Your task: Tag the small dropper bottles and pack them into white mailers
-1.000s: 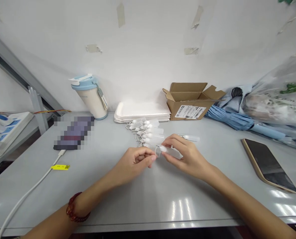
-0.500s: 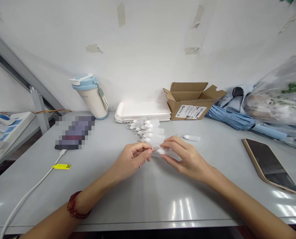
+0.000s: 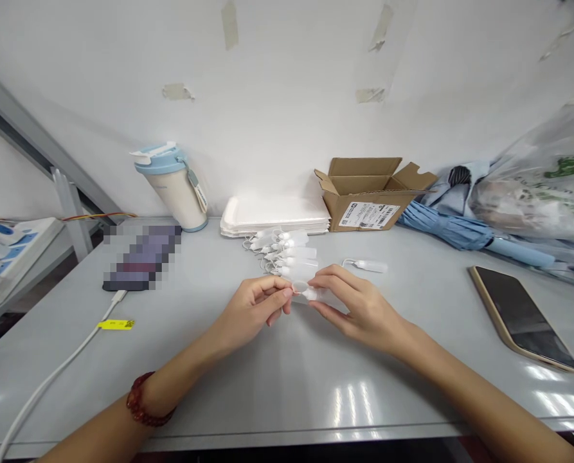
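Observation:
Between my hands is a small translucent squeeze bottle (image 3: 310, 294) with a white neck and a thin looped strap. My right hand (image 3: 358, 302) grips its body between thumb and fingers. The thumb and fingertips of my left hand (image 3: 262, 302) are pinched together at the strap end; a small reddish tip shows there, and the rest is hidden by the fingers. Just behind lies a pile of similar bottles (image 3: 287, 251), with white caps and looped straps to the left. One more bottle (image 3: 371, 265) lies apart, beyond my right hand.
Behind the pile are a stack of white padded envelopes (image 3: 272, 215) and an open cardboard box (image 3: 354, 209). A tumbler (image 3: 173, 190) and a pixelated phone (image 3: 144, 257) on a white cable (image 3: 60, 366) stand left. Right are a blue umbrella (image 3: 441, 225), a plastic bag (image 3: 547, 186) and another phone (image 3: 522, 315).
The view has shifted slightly. Both hands keep the same hold on the bottle, with hardly any visible movement.

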Demonstrator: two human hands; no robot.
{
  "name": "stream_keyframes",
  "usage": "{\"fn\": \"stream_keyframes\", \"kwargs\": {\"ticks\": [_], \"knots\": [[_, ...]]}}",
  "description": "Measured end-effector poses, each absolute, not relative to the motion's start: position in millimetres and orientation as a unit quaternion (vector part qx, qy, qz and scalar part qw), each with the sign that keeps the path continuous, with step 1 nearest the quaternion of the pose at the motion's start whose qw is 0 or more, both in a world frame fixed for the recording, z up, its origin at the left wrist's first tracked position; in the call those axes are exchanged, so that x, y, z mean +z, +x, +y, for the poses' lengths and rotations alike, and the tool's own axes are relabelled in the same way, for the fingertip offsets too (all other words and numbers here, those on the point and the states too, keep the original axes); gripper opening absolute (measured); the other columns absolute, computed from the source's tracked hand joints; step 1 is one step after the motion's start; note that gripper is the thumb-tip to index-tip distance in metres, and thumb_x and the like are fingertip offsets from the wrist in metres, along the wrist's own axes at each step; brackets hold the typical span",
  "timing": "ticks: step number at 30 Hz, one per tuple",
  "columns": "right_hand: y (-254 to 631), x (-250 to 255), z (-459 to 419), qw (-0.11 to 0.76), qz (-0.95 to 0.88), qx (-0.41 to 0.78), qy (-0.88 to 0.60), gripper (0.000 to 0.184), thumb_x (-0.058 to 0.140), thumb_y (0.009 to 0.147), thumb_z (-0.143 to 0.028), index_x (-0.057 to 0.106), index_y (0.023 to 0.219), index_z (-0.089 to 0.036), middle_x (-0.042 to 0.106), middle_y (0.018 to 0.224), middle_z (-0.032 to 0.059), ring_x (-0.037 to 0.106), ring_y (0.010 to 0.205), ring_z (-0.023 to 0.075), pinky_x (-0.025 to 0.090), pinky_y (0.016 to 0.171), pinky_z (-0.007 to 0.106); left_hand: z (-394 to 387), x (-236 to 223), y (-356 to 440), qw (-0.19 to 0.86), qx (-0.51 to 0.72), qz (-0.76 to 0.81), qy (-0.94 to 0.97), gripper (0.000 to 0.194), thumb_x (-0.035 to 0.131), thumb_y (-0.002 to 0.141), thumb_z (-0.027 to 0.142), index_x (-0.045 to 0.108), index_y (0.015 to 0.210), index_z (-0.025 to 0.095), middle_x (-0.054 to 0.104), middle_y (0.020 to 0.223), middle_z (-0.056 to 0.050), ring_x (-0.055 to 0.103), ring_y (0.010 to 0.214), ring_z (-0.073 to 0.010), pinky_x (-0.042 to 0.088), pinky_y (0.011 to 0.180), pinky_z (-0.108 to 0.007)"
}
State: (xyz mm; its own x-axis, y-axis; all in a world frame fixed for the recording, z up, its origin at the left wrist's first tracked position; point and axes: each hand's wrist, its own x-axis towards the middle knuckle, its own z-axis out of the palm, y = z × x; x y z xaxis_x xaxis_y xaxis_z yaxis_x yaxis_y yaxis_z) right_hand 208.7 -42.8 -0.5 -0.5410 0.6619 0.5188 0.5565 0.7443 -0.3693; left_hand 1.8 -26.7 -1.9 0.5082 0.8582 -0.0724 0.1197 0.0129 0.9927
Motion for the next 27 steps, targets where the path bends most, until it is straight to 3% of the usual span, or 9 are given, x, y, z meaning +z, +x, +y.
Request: {"fn": "stream_keyframes", "kwargs": {"ticks": [12,27], "knots": [[206.3,-0.9,-44.9,0.34,-0.868,0.08,-0.352,0.022,0.047,0.087,-0.019,0.047,0.109,-0.017,0.058,0.096,0.0114,0.058,0.072,0.0171,0.051,0.061,0.031,-25.8,-2.1,2.9,0.592,0.311,0.391,0.632,0.026,0.049,0.084,0.037,0.057,0.069,0.016,0.05,0.065,0.001,0.037,0.049,-0.0076,0.032,0.049,-0.023],[204.6,-1.2,-47.4,0.332,-0.87,0.096,-0.351,0.021,0.051,0.085,-0.016,0.049,0.106,-0.015,0.058,0.096,0.0109,0.058,0.077,0.018,0.05,0.063,0.03,-27.4,-1.3,2.8,0.573,0.306,0.389,0.654,0.024,0.05,0.083,0.033,0.056,0.068,0.016,0.049,0.062,0.002,0.037,0.049,-0.0075,0.031,0.05,-0.022]]}}
